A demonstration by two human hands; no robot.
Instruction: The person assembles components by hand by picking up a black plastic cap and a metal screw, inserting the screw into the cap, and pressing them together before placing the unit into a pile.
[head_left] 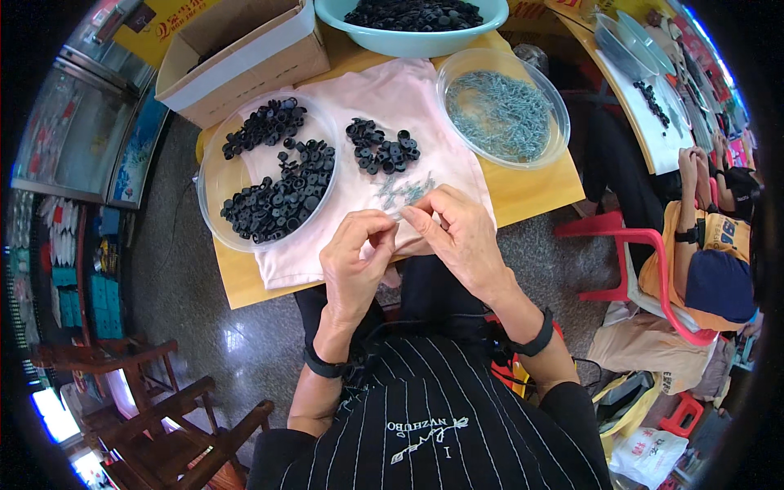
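Observation:
Over the near edge of a pink cloth [306,265], my left hand [356,260] and my right hand [464,237] meet with fingertips close together. Both are closed in a pinch. Whatever sits between the fingers is too small to make out. Just beyond my fingertips lies a loose bunch of thin silvery screws [404,190]. Farther up the cloth is a small pile of black round plastic caps [384,151]. A clear round tray [204,192] at the left bears more of these caps in two heaps. At the right, another clear round tray [562,135] contains many screws.
A cardboard box [253,69] stands at the table's back left. Beside it is a pale blue basin [416,42] full of black parts. A red plastic chair [629,237] and a seated person [719,261] are at the right. Dark wooden chairs [163,408] stand lower left.

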